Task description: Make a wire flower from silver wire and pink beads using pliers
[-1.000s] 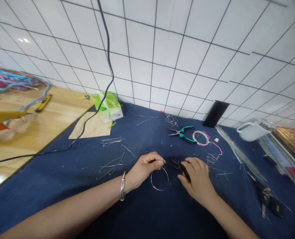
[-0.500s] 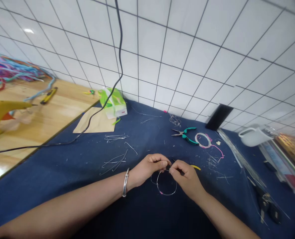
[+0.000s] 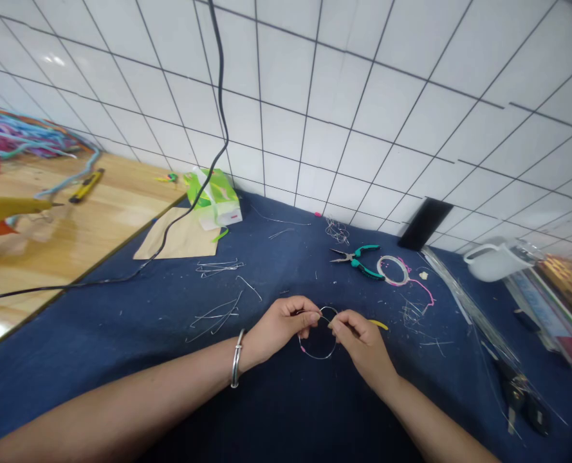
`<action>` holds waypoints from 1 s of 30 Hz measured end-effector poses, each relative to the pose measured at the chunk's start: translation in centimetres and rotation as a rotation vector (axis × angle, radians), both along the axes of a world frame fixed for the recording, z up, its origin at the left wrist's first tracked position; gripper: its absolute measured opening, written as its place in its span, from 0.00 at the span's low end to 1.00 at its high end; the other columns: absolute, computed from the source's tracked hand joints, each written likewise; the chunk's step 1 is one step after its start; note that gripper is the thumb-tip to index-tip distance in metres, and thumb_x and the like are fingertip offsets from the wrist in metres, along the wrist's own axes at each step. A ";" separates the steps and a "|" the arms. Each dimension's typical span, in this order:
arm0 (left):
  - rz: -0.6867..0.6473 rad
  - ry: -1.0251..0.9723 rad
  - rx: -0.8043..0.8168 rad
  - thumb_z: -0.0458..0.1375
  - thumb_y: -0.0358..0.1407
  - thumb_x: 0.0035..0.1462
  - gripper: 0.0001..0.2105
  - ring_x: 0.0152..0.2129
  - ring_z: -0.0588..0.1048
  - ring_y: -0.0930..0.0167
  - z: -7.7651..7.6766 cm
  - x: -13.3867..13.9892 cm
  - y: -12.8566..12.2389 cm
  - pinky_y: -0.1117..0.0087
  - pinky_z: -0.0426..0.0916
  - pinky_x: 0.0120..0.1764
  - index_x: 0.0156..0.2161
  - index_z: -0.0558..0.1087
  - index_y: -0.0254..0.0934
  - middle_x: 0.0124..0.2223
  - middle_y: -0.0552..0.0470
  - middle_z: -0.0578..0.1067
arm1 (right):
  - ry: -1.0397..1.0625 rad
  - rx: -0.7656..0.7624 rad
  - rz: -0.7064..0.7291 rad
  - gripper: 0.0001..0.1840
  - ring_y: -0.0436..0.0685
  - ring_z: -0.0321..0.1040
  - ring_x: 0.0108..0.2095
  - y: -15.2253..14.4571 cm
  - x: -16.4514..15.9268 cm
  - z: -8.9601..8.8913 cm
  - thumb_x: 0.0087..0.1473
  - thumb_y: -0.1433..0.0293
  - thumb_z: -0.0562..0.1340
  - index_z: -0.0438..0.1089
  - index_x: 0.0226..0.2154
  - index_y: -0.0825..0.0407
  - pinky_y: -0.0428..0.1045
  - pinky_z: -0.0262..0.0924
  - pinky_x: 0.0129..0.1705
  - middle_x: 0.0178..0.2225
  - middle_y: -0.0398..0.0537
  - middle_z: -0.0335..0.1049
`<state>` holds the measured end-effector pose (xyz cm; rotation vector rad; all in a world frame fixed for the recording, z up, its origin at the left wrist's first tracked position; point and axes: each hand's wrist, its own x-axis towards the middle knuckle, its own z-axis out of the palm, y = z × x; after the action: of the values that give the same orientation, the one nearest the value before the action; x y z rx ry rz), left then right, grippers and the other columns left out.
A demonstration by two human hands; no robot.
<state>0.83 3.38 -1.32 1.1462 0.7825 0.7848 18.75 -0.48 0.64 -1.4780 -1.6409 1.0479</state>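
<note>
Between my two hands is a thin wire ring (image 3: 320,357) with a small pink wrap on its lower left. My left hand (image 3: 293,321) pinches the ring's upper left between thumb and fingers. My right hand (image 3: 358,331) pinches wire at the upper right, its fingertips close to the left ones. A short stretch of wire spans the gap between them. Past my right hand a yellow handle (image 3: 379,325) pokes out; the rest of that tool is hidden. Green-handled pliers (image 3: 358,257) lie open beyond my hands, beside a white ring with pink thread (image 3: 392,270).
Bent wire pieces (image 3: 215,315) lie on the blue cloth to the left. A black cable (image 3: 167,231) crosses a brown paper sheet (image 3: 179,241) near a tissue pack (image 3: 215,199). Far left are a yellow glue gun (image 3: 6,209) and a cutter (image 3: 87,186). A white mug (image 3: 491,260) and keys (image 3: 515,402) stand right.
The wire ring has shifted up and tilted between my fingers, and a span of wire now shows between my fingertips. My hands stay nearly in place; the view has turned slightly.
</note>
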 end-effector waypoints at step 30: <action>-0.158 0.323 0.283 0.54 0.35 0.51 0.06 0.20 0.60 0.77 -0.1 0.3 -0.5 0.76 0.56 0.24 0.27 0.68 0.34 0.23 0.57 0.64 | -0.044 0.039 0.039 0.10 0.48 0.55 0.25 -0.2 -0.3 0.1 0.54 0.65 0.53 0.63 0.25 0.52 0.44 0.52 0.28 0.23 0.40 0.59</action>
<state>1.10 2.91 -1.43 1.5960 0.8510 0.5967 18.46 -0.71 0.72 -1.4589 -1.7177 1.0045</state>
